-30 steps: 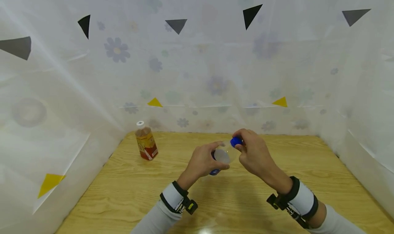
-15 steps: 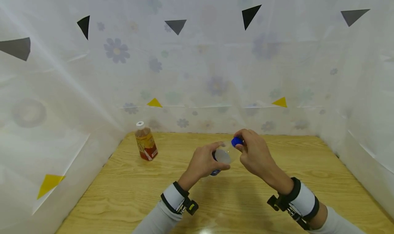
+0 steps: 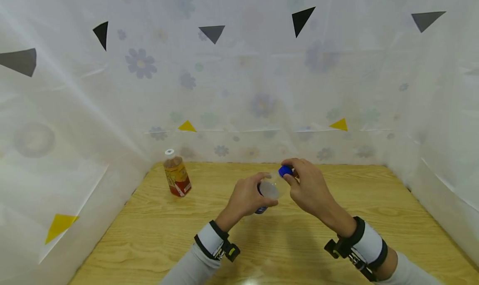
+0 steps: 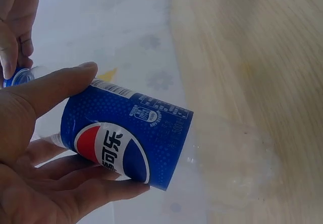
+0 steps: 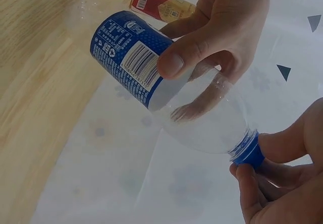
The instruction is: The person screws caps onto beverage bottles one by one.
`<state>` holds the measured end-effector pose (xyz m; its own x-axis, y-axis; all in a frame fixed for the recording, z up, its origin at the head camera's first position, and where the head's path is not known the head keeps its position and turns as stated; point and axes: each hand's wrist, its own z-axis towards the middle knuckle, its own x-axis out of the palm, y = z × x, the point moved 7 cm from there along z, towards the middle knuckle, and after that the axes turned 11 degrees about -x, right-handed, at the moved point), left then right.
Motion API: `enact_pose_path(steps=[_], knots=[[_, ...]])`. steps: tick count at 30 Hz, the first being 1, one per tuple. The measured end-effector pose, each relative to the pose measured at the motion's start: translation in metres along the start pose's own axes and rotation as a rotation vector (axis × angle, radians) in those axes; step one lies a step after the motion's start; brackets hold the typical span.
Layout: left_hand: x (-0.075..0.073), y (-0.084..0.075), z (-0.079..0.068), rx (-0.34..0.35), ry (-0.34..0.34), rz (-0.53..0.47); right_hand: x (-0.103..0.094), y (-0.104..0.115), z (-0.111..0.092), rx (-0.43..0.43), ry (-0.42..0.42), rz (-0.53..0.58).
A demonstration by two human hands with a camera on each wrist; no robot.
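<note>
A clear plastic soda bottle [image 5: 202, 125] with a blue label [image 4: 126, 133] is held tilted above the table, and no drink shows inside it. My left hand [image 3: 247, 195] wraps around its upper body, thumb on one side and fingers on the other. At the bottle's neck, my right hand [image 3: 312, 187] pinches the blue cap [image 5: 250, 153] between thumb and fingers. The cap sits at the mouth of the bottle; whether it is tight or loose I cannot tell.
On the left of the wood-grain table [image 3: 149, 235] stands another bottle [image 3: 177, 174], with a white cap, amber drink and a yellow-red label. White flower-patterned sheeting [image 3: 239, 89] encloses the table at the back and sides.
My right hand's fingers have shifted slightly around the blue cap, with the thumb further over it. My left hand keeps its hold and the bottle stays nearly in place.
</note>
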<state>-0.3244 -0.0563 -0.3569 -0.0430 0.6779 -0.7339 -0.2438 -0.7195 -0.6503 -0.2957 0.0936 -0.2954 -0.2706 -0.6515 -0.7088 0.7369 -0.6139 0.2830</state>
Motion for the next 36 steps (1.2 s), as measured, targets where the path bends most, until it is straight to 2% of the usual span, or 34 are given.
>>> enact_pose_path(steps=[3, 5, 10, 15, 19, 22, 25, 30, 36], knots=[[-0.007, 0.004, 0.005, -0.047, -0.028, -0.02, 0.0, -0.002, 0.001, 0.02, 0.003, 0.017], [-0.018, 0.009, 0.009, -0.09, -0.064, -0.059, 0.001, -0.004, 0.001, 0.033, 0.004, 0.025], [-0.06, 0.031, 0.022, -0.168, -0.235, -0.135, 0.004, -0.009, -0.001, 0.047, -0.007, 0.026], [-0.099, 0.062, 0.033, -0.229, -0.399, -0.15, 0.012, -0.019, -0.005, 0.05, 0.023, 0.015], [-0.116, 0.098, 0.036, -0.331, -0.477, -0.15, 0.021, -0.03, -0.01, 0.065, 0.053, 0.014], [-0.122, 0.121, 0.034, -0.402, -0.514, -0.154, 0.025, -0.037, -0.013, 0.076, 0.063, 0.016], [-0.124, 0.136, 0.031, -0.433, -0.54, -0.144, 0.03, -0.045, -0.017, 0.104, 0.085, 0.013], [-0.12, 0.152, 0.026, -0.461, -0.551, -0.141, 0.036, -0.055, -0.022, 0.16, 0.131, 0.013], [-0.116, 0.164, 0.02, -0.484, -0.556, -0.127, 0.038, -0.057, -0.025, 0.162, 0.132, 0.005]])
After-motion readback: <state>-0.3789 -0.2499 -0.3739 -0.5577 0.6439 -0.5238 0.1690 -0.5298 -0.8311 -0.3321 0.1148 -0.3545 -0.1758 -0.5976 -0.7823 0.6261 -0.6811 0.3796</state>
